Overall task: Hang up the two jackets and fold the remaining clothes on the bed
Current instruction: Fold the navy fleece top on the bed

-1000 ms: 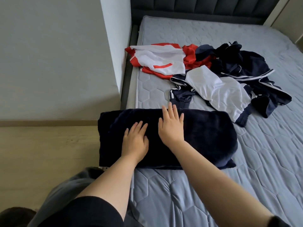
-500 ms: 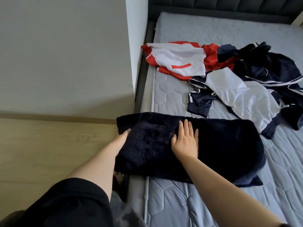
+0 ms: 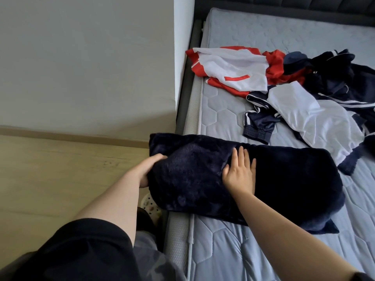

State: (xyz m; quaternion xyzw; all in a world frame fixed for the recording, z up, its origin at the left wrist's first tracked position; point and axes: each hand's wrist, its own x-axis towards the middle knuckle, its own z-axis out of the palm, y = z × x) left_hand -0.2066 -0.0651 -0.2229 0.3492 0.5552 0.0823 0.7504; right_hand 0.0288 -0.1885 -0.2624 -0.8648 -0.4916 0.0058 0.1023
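Left hand (image 3: pixel 149 169) gripped the left end of the folded fleece (image 3: pixel 253 183), which lay across the near edge of the bed (image 3: pixel 233 250); right hand (image 3: pixel 240 172) lay flat, fingers straight, on its middle. Beyond the fleece: red-white jacket (image 3: pixel 233 67), navy-white jacket (image 3: pixel 316 116).

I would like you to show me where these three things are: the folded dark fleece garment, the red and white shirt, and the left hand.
folded dark fleece garment (image 3: pixel 284 179), head view, on its flat top surface.
red and white shirt (image 3: pixel 233 67), head view, on its white front panel.
left hand (image 3: pixel 149 169), head view, on the hand at the garment's left end.
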